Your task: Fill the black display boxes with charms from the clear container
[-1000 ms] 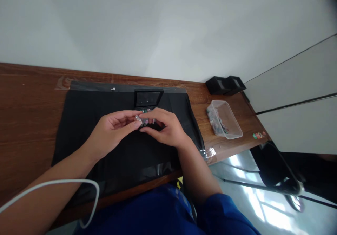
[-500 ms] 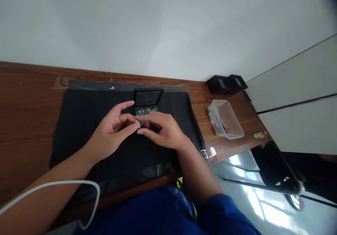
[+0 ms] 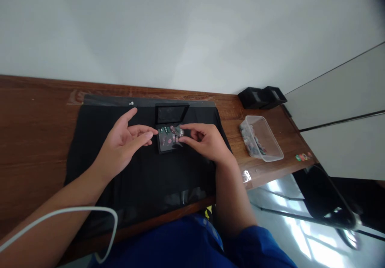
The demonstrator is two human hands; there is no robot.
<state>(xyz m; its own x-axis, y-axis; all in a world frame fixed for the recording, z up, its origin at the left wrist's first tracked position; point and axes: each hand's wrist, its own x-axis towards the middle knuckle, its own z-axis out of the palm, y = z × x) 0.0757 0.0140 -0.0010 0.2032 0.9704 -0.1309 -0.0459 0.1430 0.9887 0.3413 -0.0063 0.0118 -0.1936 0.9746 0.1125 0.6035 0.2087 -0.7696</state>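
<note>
A small black case lies on the black mat with its lid raised. Several small pieces, some green, some pinkish, fill its base. My right hand reaches in from the right, its thumb and index finger pinching a small shiny piece over the case's right side. Its exact kind is too small to make out. At the left edge of the case is my left hand, fingers spread and holding nothing, one fingertip close to or touching the rim.
Right of the black mat, a clear plastic tub holds several small bagged pieces. Two black bins stand by the wall. Small coloured discs lie at the table's right end. A white cable crosses my left forearm.
My hands have moved apart, the left one leftward off the shiny piece and the right one rightward with a small shiny piece. The case's contents now show.
</note>
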